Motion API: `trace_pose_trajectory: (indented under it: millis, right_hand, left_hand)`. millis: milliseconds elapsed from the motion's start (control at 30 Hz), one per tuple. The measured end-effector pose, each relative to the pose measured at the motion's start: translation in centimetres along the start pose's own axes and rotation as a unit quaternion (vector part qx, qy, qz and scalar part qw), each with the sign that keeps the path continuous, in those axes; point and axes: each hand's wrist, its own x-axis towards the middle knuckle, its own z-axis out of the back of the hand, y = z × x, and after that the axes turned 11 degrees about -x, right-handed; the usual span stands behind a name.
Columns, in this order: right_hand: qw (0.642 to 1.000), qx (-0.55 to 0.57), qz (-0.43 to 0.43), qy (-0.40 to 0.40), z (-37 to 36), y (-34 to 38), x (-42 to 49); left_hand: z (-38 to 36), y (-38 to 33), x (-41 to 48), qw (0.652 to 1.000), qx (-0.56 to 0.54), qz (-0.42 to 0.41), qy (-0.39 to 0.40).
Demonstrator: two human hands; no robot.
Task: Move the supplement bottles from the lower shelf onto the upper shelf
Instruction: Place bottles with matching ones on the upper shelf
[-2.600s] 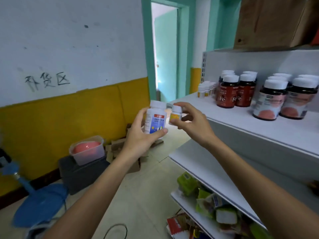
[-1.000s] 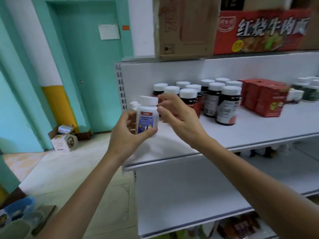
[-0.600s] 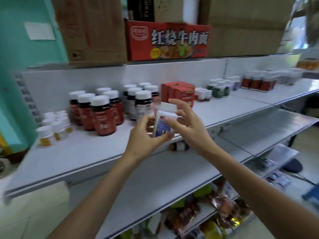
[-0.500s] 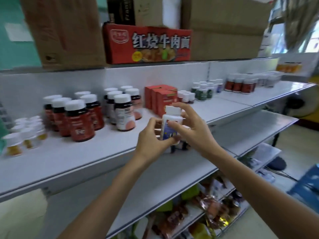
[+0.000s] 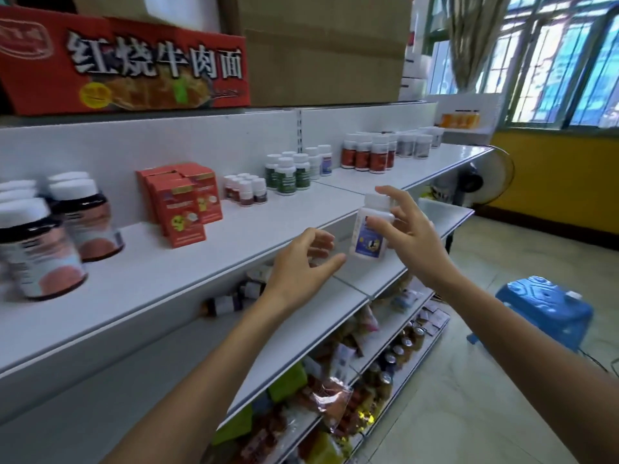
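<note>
right hand (image 5: pixel 413 244): grips the white bottle (image 5: pixel 370 234), thumb across the blue label, forefinger stretched up behind the cap, other fingers round the back.
white bottle: nearly upright, leaning slightly, in the air just in front of the upper shelf's front edge and above the lower shelf; rests on neither.
left hand (image 5: pixel 299 264): just left of the white bottle and apart from it, fingers loosely spread and slightly bent, holds nothing that shows.
upper shelf (image 5: pixel 234 259): white; carries blurred big dark bottles (image 5: pixel 37 252) at far left, red boxes (image 5: pixel 182 209) near the middle, small dark bottles (image 5: pixel 246 192), green bottles (image 5: pixel 288 174) and red-brown bottles (image 5: pixel 365 155) further right; bare patch at the front behind the hands.
lower shelf (image 5: pixel 301 333): white; a few fallen bottles (image 5: pixel 224 301) lie on their sides far back, half hidden under the upper shelf's lip, behind the left wrist.
top of the rack: red carton (image 5: pixel 124 61) with white Chinese letters, beside a brown cardboard box (image 5: pixel 321 48).
bottom shelves: crowded with snack packs (image 5: pixel 318 396) and small jars, too blurred to name.
floor at right: blue stool (image 5: pixel 542 309) on pale tiles, standing fan (image 5: pixel 485 177) against the yellow wall under the window (image 5: pixel 552 58).
</note>
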Motion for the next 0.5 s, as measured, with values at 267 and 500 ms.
trace_pose_trajectory:
  millis: [267, 500]
  right_hand:
    - [0.999, -0.033, -0.007, -0.025, 2.5, -7.8, 7.9]
    - [0.999, -0.045, 0.027, -0.002, 3.7, -12.3, 17.1]
  left_hand:
    - [-4.3, 2.6, 9.4, 0.998, 0.034, -0.045, 0.036]
    - [-6.0, 3.8, 18.7, 0.997, 0.052, -0.045, 0.031]
